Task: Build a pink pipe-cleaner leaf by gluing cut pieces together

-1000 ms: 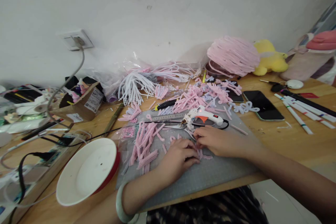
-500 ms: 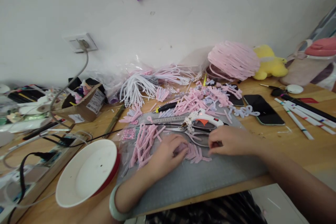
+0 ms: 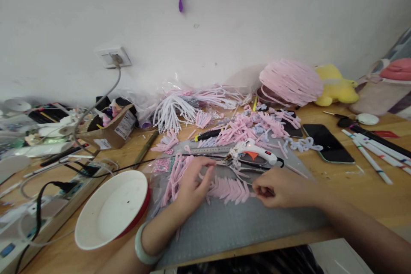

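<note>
A leaf-like pink chenille-stem piece (image 3: 229, 189), with rows of slanted short strands, lies along the grey cutting mat (image 3: 250, 227). My right hand (image 3: 282, 188) is closed at its right end, its fingertips pinching the thin tip. Over the left end is my left hand (image 3: 195, 184), thumb and index finger apart, with nothing visible between them. Just beyond the piece are scissors (image 3: 233, 171) and a white glue gun (image 3: 258, 153) with an orange trigger. Bent pink chenille stems (image 3: 176, 175) lie beside my left hand, partly hidden by it.
A white bowl (image 3: 111, 209) stands at the left beside a power strip (image 3: 64, 205); the glue gun's black cord crosses toward it. Behind lie heaped pink pieces (image 3: 237, 128) and white stem bundles (image 3: 175, 111). A phone (image 3: 329, 143) and striped sticks (image 3: 369, 158) are at right.
My left hand has lifted off the pink chenille-stem piece and moved left, its fingers parting, so more of the piece shows. My right hand stays at the right end. The camera view has shifted slightly.
</note>
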`<state>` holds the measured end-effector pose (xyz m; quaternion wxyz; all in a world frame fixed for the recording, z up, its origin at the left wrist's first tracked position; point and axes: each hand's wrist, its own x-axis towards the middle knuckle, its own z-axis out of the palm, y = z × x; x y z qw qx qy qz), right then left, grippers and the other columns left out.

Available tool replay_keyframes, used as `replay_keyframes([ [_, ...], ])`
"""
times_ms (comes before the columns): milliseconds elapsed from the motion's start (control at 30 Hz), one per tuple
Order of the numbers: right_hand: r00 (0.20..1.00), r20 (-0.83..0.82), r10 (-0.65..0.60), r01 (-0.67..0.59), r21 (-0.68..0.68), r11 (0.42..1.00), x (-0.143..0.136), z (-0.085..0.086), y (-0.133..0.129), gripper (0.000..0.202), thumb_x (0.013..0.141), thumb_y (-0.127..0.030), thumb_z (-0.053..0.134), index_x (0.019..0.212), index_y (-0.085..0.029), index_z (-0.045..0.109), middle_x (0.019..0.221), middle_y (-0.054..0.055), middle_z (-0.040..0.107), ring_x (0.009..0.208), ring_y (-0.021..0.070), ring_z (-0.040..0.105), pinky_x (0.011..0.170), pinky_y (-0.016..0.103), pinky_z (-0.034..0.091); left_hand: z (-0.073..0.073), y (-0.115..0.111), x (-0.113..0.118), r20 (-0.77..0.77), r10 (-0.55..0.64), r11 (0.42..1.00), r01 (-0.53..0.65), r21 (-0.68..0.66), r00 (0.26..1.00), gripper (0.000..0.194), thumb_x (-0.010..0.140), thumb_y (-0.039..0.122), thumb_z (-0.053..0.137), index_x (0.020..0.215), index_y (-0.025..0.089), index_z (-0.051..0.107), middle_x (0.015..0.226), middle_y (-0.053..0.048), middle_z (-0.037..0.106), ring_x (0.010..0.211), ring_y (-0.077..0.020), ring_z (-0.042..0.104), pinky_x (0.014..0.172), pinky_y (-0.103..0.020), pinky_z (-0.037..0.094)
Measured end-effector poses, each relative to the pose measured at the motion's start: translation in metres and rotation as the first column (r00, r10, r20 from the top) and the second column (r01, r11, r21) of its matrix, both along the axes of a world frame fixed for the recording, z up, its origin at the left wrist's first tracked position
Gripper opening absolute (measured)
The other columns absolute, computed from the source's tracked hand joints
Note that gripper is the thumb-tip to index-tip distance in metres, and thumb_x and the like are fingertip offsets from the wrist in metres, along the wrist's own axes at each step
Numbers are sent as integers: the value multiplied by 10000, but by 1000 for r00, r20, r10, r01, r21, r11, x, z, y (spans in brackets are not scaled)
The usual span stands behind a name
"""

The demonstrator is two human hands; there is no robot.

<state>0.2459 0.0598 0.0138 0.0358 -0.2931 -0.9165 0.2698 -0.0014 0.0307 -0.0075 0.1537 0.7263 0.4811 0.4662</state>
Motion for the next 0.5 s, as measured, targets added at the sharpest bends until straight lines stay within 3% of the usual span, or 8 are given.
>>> replay_keyframes([
  [67, 993, -100, -61, 63, 18, 998, 1, 3, 0, 79, 710, -167, 508, 655, -177, 566, 577, -35, 566, 513, 74, 480, 501, 177, 301, -1, -1, -1, 230, 102, 993, -113, 32, 968, 134, 830, 203, 479, 948, 200, 540, 887, -34, 581, 827, -152, 537, 746, -266, 424],
  [133, 970, -201, -138, 151, 51, 987, 1, 3, 0, 105, 733, -182, 497, 641, -174, 548, 548, -30, 544, 487, 73, 455, 484, 178, 302, -4, 0, 1, 480, 166, 982, -190, 2, 861, 182, 819, 231, 510, 1001, 213, 505, 933, -28, 553, 847, -141, 530, 756, -252, 422],
  [233, 925, -317, -210, 255, 109, 961, -3, -2, -3, 89, 739, -177, 494, 660, -176, 537, 517, -31, 533, 446, 70, 432, 454, 178, 296, -8, 3, 5, 690, 164, 986, -111, -121, 705, 223, 804, 303, 536, 1005, 222, 485, 963, -20, 534, 831, -135, 537, 734, -244, 435],
  [367, 902, -397, -171, 282, 243, 928, -13, -15, -11, 36, 703, -157, 505, 684, -176, 527, 499, -31, 550, 431, 76, 460, 458, 184, 310, -8, 2, 14, 659, 59, 937, 186, -295, 749, 311, 771, 446, 538, 939, 184, 541, 870, -35, 580, 780, -169, 543, 695, -272, 439],
  [500, 921, -364, -142, 242, 244, 939, -23, -25, -18, 33, 705, -157, 514, 687, -169, 539, 484, -30, 563, 427, 85, 488, 469, 192, 316, -5, -1, 19, 610, 14, 885, 274, -377, 792, 367, 714, 451, 604, 947, 171, 559, 873, -41, 606, 780, -175, 533, 725, -279, 424],
])
